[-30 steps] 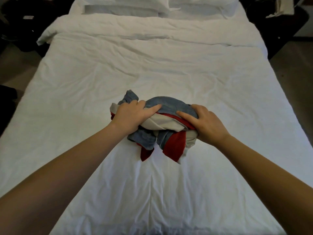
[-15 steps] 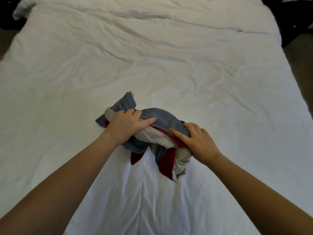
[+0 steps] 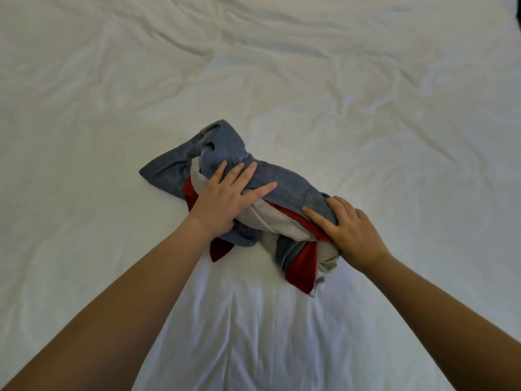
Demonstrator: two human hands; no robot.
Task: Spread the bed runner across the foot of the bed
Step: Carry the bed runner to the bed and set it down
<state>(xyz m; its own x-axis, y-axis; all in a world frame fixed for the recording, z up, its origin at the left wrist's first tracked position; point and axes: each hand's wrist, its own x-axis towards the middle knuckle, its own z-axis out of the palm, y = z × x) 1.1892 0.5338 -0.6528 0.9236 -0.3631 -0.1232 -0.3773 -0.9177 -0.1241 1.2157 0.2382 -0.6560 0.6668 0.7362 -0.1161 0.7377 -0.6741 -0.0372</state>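
The bed runner (image 3: pixel 284 190) is a crumpled bundle of blue-grey, red and cream cloth. It lies on the white duvet (image 3: pixel 366 114) near the middle of the view. My left hand (image 3: pixel 225 198) rests flat on the bundle's left half, fingers spread and pointing up-right. My right hand (image 3: pixel 346 230) cups the bundle's right end, thumb stretched along the red stripe and fingers curled over the blue cloth. One blue end sticks out to the upper left, and red corners hang out toward me.
The wrinkled white duvet fills nearly the whole view. A dark sliver of the room (image 3: pixel 518 21) shows at the top right corner past the bed's edge.
The view has dropped closer to the bed. The bundle has settled onto the duvet and spread a little, and my left hand has gone from gripping it to lying flat on it.
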